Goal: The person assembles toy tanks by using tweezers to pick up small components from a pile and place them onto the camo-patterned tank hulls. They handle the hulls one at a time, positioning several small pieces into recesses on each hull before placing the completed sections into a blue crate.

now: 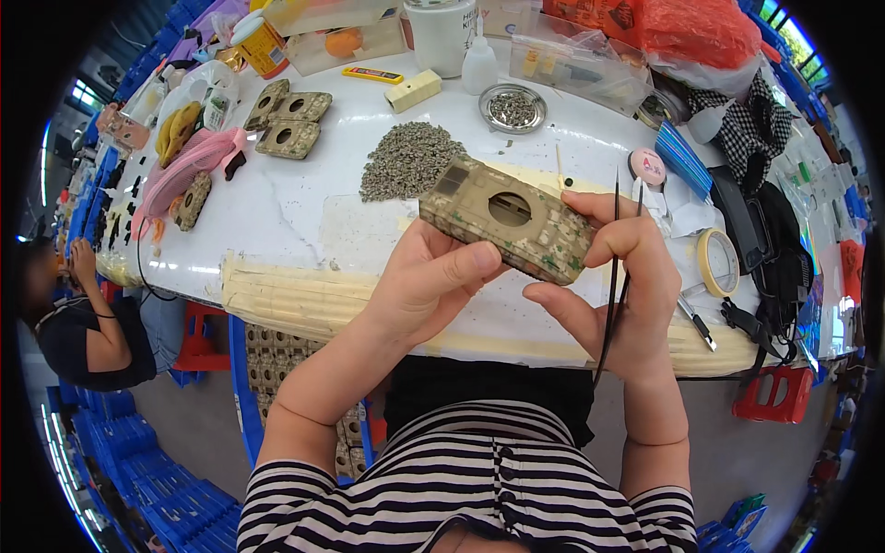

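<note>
A camouflage-painted toy tank hull (pixel 551 228) with a round hole in its top is held tilted above the table. My left hand (pixel 429 276) is closed on its left end, thumb along the near side. My right hand (pixel 641 295) grips long dark tweezers (pixel 609 318), their tips pointing away from me and apart. Its index finger reaches the hull's right end. Behind the hull lies a heap of small grey-green parts (pixel 410 158). A round metal dish (pixel 513 108) holds more small pieces.
More camouflage hulls (pixel 293 124) sit at the back left. Near them are a yellow cutter knife (pixel 372 75), a beige block (pixel 413 91) and a white squeeze bottle (pixel 479 63). A tape roll (pixel 717 262) and a craft knife (pixel 697 323) lie right. Another person (pixel 97 323) sits left.
</note>
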The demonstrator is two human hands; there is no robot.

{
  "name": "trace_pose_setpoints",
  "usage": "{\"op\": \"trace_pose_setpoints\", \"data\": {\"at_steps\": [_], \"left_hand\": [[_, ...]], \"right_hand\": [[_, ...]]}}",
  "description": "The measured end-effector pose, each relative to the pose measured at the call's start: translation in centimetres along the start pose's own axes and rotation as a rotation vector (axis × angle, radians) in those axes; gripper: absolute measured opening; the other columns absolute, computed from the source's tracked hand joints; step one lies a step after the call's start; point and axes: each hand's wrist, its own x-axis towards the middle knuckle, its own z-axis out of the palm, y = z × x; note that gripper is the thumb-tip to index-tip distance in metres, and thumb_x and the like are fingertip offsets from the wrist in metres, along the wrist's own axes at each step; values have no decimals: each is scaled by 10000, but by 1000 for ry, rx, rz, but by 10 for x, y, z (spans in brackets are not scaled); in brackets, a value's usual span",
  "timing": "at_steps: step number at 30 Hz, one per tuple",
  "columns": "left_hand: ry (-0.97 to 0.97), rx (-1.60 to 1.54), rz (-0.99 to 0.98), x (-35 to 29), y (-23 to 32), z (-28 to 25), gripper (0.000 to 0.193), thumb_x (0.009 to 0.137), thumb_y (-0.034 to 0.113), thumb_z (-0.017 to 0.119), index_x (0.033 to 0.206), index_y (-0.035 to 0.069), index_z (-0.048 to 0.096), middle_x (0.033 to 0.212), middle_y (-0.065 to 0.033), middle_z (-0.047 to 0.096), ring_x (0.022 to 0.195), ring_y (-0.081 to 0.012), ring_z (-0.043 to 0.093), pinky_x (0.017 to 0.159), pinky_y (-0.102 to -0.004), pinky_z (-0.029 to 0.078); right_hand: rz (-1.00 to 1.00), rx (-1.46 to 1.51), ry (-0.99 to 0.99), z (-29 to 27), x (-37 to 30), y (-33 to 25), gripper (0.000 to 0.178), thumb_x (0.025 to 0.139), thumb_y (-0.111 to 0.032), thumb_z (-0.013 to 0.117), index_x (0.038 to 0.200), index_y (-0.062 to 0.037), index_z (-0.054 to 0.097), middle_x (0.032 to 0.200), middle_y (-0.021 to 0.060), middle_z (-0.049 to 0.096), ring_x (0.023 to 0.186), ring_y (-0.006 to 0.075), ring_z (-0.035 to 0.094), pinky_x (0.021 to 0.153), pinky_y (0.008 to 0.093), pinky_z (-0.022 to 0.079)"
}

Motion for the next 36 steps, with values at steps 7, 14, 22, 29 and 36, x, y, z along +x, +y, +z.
{"op": "trace_pose_setpoints", "data": {"at_steps": [7, 14, 22, 29, 36], "left_hand": [[73, -22, -35, 15, 17, 7, 402, 927, 112, 493, 1291, 2, 362, 1257, -126, 500, 1166, -226, 508, 984, -397, 433], [164, -6, -22, 13, 11, -2, 479, 942, 87, 386, 1386, -2, 232, 1389, -264, 340, 1289, -339, 384, 1035, -437, 397], [187, 11, -54, 13, 8, -3, 449, 945, 88, 393, 1367, 5, 265, 1376, -257, 364, 1267, -315, 417, 1017, -413, 418], [168, 4, -69, 10, 7, -5, 450, 942, 87, 400, 1364, 4, 269, 1359, -244, 389, 1255, -304, 431, 1015, -413, 420], [143, -32, -104, 10, 7, -4, 457, 931, 95, 424, 1361, 19, 289, 1350, -224, 405, 1245, -291, 443, 1013, -419, 418]], "right_hand": [[36, -304, 131, -21, 7, 23, 131, 809, -103, 674, 846, -17, 583, 803, 118, 570, 700, 234, 545, 624, 287, 435], [154, -457, 41, -14, -1, 42, 160, 754, -40, 697, 910, -38, 662, 688, 77, 550, 642, 227, 526, 581, 317, 417], [184, -386, 20, -6, -1, 52, 136, 734, -30, 706, 853, -25, 642, 732, 97, 599, 666, 247, 561, 602, 315, 435], [67, -371, 171, -12, 1, 36, 95, 772, -20, 691, 843, -8, 629, 793, 91, 632, 728, 198, 586, 671, 275, 445], [221, 160, 117, 7, -7, 20, 96, 827, -30, 641, 913, 7, 622, 871, 92, 636, 798, 157, 571, 745, 246, 429]]}}
